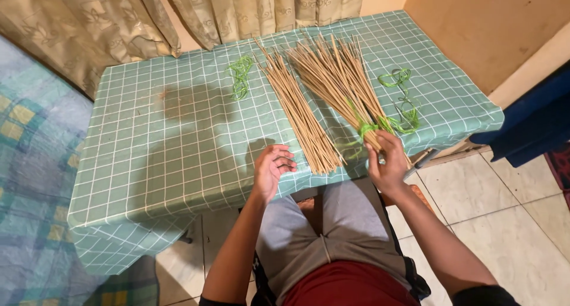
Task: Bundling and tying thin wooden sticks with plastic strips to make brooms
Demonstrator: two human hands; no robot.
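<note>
Head view shows a fanned bundle of thin sticks (335,74) on the green checked tablecloth (178,157), with its tied end at the table's near edge, where the right hand (387,160) is closed around it by the green string (371,128). The left hand (273,166) is open and holds nothing, just beside a loose row of sticks (297,113). If the right hand lets go a bit, I think the string could slip and the sticks could spread out or roll off onto the tile floor (504,205).
</note>
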